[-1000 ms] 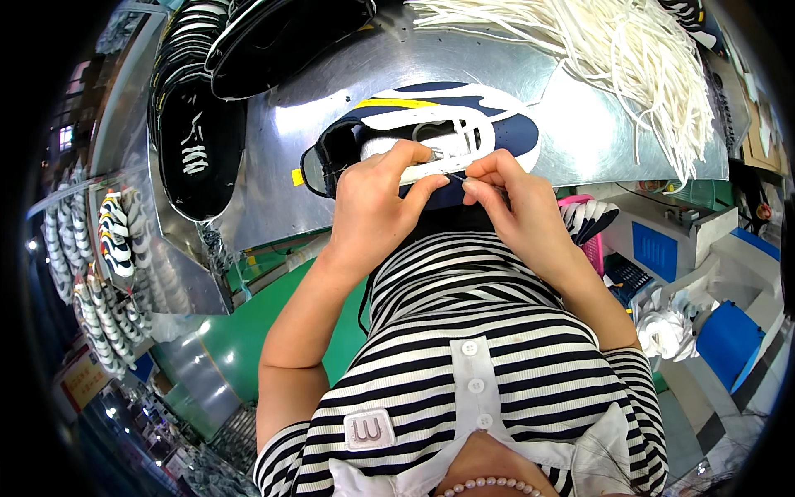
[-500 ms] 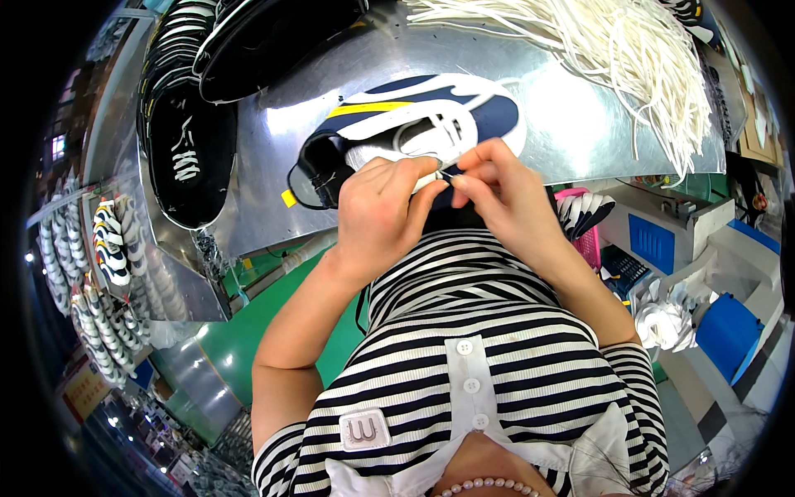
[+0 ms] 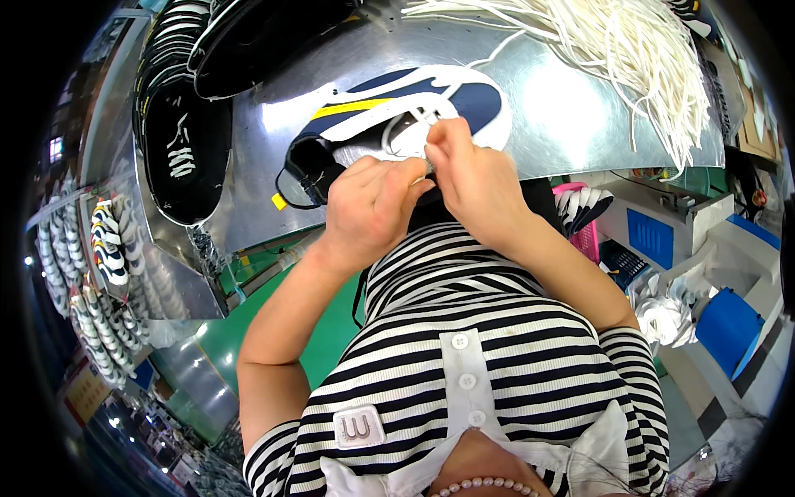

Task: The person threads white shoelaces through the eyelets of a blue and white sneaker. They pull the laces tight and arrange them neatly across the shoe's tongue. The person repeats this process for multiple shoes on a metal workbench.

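Observation:
A navy and white shoe upper (image 3: 484, 106) with a yellow stripe lies on its side on the metal table in front of me, toe to the right. A white shoelace (image 3: 495, 55) passes through its eyelets, one end trailing past the toe and a loop hanging in the opening. My left hand (image 3: 364, 207) is closed, thumb and forefinger pinching the upper's near edge. Just right of it, my right hand (image 3: 480, 186) is closed in a pinch by the lacing, seemingly on the lace; its fingers hide the grip.
A heap of loose white laces (image 3: 604, 62) covers the table's far right. Stacked black shoe uppers (image 3: 186, 157) stand at the left, with another dark shoe (image 3: 257, 50) behind. A pink basket (image 3: 586, 240) sits below the table's right edge. Shoes hang (image 3: 108, 240) far left.
My right hand has moved up and left, closer to the lacing. The left hand and the shoe have shifted slightly left. The lace end now trails farther out beyond the toe.

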{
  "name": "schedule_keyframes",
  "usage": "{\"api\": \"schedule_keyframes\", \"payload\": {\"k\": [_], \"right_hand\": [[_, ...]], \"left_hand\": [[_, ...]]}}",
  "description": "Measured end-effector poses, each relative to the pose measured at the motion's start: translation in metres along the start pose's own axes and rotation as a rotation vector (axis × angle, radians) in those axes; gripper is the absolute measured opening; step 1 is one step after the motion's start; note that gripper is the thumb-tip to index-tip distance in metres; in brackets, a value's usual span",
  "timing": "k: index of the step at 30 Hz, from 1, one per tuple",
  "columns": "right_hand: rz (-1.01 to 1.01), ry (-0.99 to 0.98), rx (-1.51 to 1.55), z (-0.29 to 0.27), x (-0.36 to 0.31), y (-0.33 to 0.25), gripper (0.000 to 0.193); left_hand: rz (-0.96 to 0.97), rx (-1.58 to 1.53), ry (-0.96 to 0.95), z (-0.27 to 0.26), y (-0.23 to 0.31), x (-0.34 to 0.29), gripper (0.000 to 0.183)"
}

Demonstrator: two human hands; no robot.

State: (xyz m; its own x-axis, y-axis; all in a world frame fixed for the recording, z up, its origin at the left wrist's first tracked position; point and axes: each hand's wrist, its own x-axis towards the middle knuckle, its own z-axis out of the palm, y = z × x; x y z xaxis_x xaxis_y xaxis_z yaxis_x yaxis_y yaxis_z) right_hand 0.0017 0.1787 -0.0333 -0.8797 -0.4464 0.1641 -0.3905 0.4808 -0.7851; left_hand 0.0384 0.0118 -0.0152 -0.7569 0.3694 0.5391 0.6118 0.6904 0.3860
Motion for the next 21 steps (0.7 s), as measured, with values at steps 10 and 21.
{"api": "schedule_keyframes", "payload": {"k": [10,21], "right_hand": [[-0.21,-0.175,0.2,-0.047,0.015,-0.011,0.023],[0.17,-0.152,0.639,-0.063,0.026,-0.014,0.02]], "left_hand": [[0.075,0.057,0.016,0.004,0.008,-0.014,0.027],[0.013,-0.102,-0.079,-0.006,0.009,-0.021,0.042]]}}
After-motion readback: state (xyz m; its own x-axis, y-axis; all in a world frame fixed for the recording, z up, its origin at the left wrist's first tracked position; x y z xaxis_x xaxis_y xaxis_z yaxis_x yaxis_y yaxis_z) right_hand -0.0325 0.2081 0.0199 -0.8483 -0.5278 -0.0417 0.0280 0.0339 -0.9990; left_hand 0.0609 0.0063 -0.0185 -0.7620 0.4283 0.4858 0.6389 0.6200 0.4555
